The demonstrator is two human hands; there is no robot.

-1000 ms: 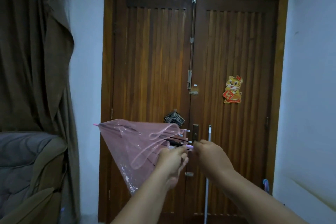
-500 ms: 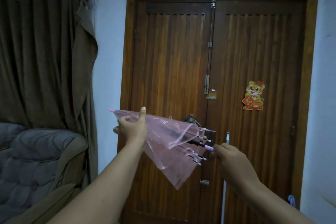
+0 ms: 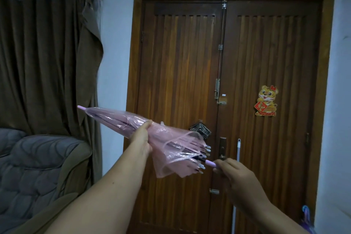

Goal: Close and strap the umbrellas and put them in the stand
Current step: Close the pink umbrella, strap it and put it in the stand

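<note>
A see-through pink umbrella (image 3: pixel 167 139) is held level in front of me, folded but loose, its tip pointing up and left. My left hand (image 3: pixel 141 137) wraps around the middle of the canopy and squeezes the plastic together. My right hand (image 3: pixel 232 174) grips the pale pink handle end at the lower right, just past the rib tips. The canopy's lower edge hangs slack beneath the ribs. A second umbrella's purple handle (image 3: pixel 305 214) shows at the lower right by the wall. No stand is in sight.
A brown double wooden door (image 3: pixel 266 62) fills the wall ahead, with a tiger sticker (image 3: pixel 266 100) on it. A white pole (image 3: pixel 237 157) leans against the door. A grey sofa (image 3: pixel 38 167) and dark curtains (image 3: pixel 47 53) are at the left.
My left hand slid from the umbrella's tip down to the middle of the canopy, gathering it tighter. The umbrella's handle end dropped lower. The view turned left.
</note>
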